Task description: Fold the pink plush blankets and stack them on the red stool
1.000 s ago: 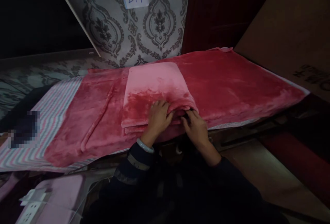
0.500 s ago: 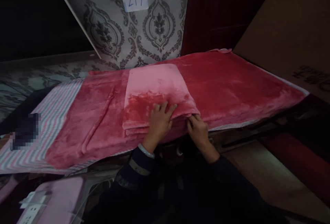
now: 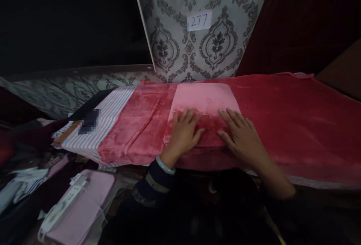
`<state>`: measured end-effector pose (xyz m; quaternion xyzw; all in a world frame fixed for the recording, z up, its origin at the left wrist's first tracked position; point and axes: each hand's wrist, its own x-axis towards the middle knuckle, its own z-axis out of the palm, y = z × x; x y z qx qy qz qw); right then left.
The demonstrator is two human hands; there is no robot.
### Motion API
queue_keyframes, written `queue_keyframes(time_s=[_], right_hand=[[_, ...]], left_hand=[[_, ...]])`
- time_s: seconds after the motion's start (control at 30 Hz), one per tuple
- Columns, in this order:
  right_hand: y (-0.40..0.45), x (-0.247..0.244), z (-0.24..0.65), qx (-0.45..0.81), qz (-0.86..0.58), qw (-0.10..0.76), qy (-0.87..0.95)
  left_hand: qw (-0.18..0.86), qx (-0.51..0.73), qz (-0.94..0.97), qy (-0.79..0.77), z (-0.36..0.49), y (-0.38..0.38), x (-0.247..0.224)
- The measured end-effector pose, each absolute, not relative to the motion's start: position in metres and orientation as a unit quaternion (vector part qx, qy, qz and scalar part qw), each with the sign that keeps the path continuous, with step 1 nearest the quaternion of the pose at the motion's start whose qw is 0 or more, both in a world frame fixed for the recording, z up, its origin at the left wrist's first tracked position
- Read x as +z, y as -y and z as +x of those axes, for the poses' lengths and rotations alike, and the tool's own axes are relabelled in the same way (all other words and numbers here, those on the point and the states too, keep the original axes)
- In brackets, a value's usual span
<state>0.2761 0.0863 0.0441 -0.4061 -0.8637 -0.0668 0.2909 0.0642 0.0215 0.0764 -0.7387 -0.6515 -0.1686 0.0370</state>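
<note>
A folded pink plush blanket (image 3: 204, 96) lies as a flat square on a larger red plush cover (image 3: 293, 121). My left hand (image 3: 184, 130) rests palm down on the near left part of the folded blanket, its fingers spread. On the near right part lies my right hand (image 3: 242, 134), also flat with the fingers apart. Neither hand grips anything. The blanket's near edge is partly hidden behind my hands.
A striped sheet (image 3: 109, 106) shows at the left, with a dark blurred item (image 3: 89, 121) on it. Below stands a pink stool (image 3: 93, 200) bearing a white power strip (image 3: 63, 205). Behind are a television (image 3: 70, 23) and a patterned wall carrying a paper sign (image 3: 199, 21).
My right hand has let go of the folded blanket's near right edge and now lies open on top. My left hand stays flat on the blanket. The camera view has turned left.
</note>
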Motion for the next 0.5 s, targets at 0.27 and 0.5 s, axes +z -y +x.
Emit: queue_keyframes(time_s=[0.27,0.5], right_hand=[[-0.086,-0.017,0.295,-0.079,-0.428,0.214,0.875],[-0.092,-0.031,0.304,-0.084,-0.377,0.259,0.885]], left_hand=[[0.022,-0.129,-0.655,0.745,0.045,-0.017,0.027],[-0.013,-0.21,-0.67,0.712,0.04,-0.002,0.022]])
